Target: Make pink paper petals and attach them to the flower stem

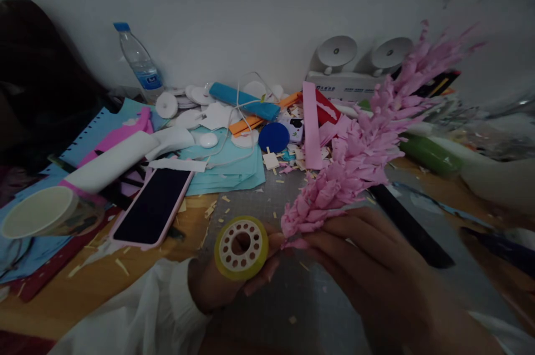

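A long spike of pink paper petals slants from the middle of the table up to the far right. Its lower end is in my right hand, whose fingers are closed around it. My left hand holds a roll of yellowish tape with a white perforated core, seen nearly face on. The left fingertips come close to the bottom of the pink spike; whether they touch it I cannot tell. The grey cutting mat lies under both hands. Most of the left fingers are hidden behind the tape.
To the left lie a phone and a tilted paper cup. A water bottle stands at the wall. Turquoise paper, a blue paper roll, a pink strip and scraps spread across the back. A black bar lies right.
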A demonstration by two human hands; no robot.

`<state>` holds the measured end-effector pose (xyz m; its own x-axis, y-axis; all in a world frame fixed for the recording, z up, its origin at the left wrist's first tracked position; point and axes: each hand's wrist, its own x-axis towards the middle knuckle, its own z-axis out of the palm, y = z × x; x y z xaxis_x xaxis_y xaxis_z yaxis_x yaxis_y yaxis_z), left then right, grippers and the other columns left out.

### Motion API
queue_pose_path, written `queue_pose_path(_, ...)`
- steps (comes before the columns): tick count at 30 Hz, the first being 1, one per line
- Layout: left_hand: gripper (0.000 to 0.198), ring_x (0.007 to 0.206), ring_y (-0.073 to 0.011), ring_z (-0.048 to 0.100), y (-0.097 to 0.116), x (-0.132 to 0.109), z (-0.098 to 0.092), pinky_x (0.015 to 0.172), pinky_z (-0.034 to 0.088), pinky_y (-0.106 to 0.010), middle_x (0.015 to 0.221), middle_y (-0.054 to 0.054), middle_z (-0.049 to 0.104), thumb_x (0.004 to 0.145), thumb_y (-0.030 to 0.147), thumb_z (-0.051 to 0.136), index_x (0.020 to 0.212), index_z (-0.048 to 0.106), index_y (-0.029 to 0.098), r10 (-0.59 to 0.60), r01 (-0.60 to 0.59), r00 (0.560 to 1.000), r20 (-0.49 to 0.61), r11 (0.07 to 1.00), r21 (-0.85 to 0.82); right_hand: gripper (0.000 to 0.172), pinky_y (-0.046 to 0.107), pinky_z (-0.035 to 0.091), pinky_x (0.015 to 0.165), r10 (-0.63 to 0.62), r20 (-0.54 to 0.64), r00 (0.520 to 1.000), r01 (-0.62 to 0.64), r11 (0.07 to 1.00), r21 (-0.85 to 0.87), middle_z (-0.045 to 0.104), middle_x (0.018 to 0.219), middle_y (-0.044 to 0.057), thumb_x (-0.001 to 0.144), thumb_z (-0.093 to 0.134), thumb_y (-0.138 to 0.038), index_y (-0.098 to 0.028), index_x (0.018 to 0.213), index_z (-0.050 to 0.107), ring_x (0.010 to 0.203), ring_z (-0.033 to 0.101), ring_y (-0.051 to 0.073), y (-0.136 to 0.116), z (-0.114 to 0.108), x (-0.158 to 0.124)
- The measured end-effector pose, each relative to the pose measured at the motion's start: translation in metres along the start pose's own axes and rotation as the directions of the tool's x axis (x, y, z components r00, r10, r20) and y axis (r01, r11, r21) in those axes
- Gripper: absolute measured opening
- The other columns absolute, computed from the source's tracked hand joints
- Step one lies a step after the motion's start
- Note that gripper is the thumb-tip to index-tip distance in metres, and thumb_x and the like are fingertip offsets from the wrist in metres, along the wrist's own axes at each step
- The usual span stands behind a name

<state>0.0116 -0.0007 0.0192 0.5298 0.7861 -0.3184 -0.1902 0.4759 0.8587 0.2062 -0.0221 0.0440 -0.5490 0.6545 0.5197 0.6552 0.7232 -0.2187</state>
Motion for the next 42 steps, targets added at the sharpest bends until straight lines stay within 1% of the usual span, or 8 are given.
queue_pose_path(6,0.036,0.028,-0.0011,0.023,-0.003,0.001,-0.003,0.027,0.012,-0.017,0.044,0.007,0.044,0.074,0.045,0.067,0.057,0.052,0.017,-0.009,0.010,0.999,0.037,1.000,-0.021,0.009,0.034,0.049,0.064,0.001,-0.035,0.999,-0.002,1.000,-0.029,0.063,0.081,0.006,0.092,0.054,-0.016,-0.015,0.089,0.062,0.076,0.053,0.020,-0.005,0.005,0.001)
queue_pose_path(11,0.035,0.030,-0.0016,0.023,-0.007,0.001,-0.005,0.029,0.012,-0.016,0.045,0.007,0.041,0.080,0.044,0.061,0.061,0.051,0.016,0.054,-0.054,0.997,0.053,0.999,0.002,0.021,0.035,0.048,0.061,0.022,-0.034,0.999,-0.023,0.998,-0.052,0.063,0.076,0.006,0.094,0.049,-0.015,-0.017,0.079,0.064,0.072,0.053,0.020,-0.007,0.007,0.003)
queue_pose_path(16,0.039,0.030,-0.0008,0.024,-0.010,0.002,-0.007,0.028,0.015,-0.015,0.047,0.007,0.044,0.076,0.048,0.064,0.061,0.047,0.017,0.000,0.002,0.998,0.063,1.000,-0.022,0.027,0.034,0.044,0.062,0.000,-0.110,0.994,-0.009,0.996,-0.087,0.062,0.071,0.006,0.095,0.046,-0.012,-0.015,0.074,0.063,0.068,0.053,0.019,-0.009,0.007,0.008)
queue_pose_path(24,0.042,0.032,-0.0027,0.026,0.001,-0.001,-0.001,0.029,0.014,-0.016,0.044,0.007,0.041,0.075,0.051,0.063,0.056,0.045,0.018,-0.025,0.022,0.998,0.052,0.998,0.064,0.020,0.034,0.043,0.063,-0.009,0.025,1.000,0.012,0.993,-0.120,0.060,0.077,0.004,0.096,0.048,-0.015,-0.018,0.080,0.060,0.075,0.054,0.020,-0.007,0.007,-0.005)
queue_pose_path(28,0.040,0.030,-0.0023,0.025,-0.002,0.001,-0.003,0.029,0.015,-0.017,0.042,0.008,0.039,0.078,0.050,0.060,0.057,0.048,0.017,-0.015,0.006,0.997,0.082,0.995,0.101,0.021,0.034,0.044,0.065,0.003,0.028,1.000,0.001,0.992,-0.130,0.059,0.078,0.004,0.098,0.044,-0.018,-0.018,0.083,0.059,0.076,0.053,0.020,-0.005,0.008,-0.005)
queue_pose_path(33,0.037,0.029,-0.0019,0.026,-0.012,0.003,-0.008,0.027,0.016,-0.015,0.046,0.008,0.045,0.076,0.051,0.062,0.067,0.052,0.017,0.002,-0.002,0.996,0.094,1.000,0.001,0.023,0.034,0.042,0.062,0.002,0.024,1.000,0.001,0.990,-0.142,0.058,0.076,0.004,0.098,0.044,-0.020,-0.019,0.080,0.059,0.074,0.053,0.020,-0.005,0.007,-0.003)
queue_pose_path(38,0.038,0.028,-0.0007,0.026,-0.017,0.003,-0.010,0.027,0.017,-0.013,0.044,0.008,0.045,0.080,0.047,0.063,0.063,0.046,0.017,0.026,-0.020,0.990,0.140,0.999,-0.042,0.023,0.034,0.043,0.066,0.029,0.012,1.000,-0.028,0.994,-0.102,0.058,0.077,0.003,0.098,0.043,-0.020,-0.018,0.082,0.059,0.076,0.052,0.020,-0.006,0.005,-0.001)
queue_pose_path(42,0.039,0.027,-0.0005,0.028,-0.016,0.004,-0.010,0.026,0.019,-0.013,0.044,0.007,0.046,0.079,0.048,0.064,0.064,0.050,0.016,0.055,-0.043,0.985,0.164,0.996,-0.075,0.024,0.036,0.044,0.070,0.068,0.011,0.998,-0.067,0.995,-0.074,0.058,0.082,0.004,0.099,0.041,-0.020,-0.018,0.084,0.059,0.080,0.052,0.021,-0.006,0.003,-0.002)
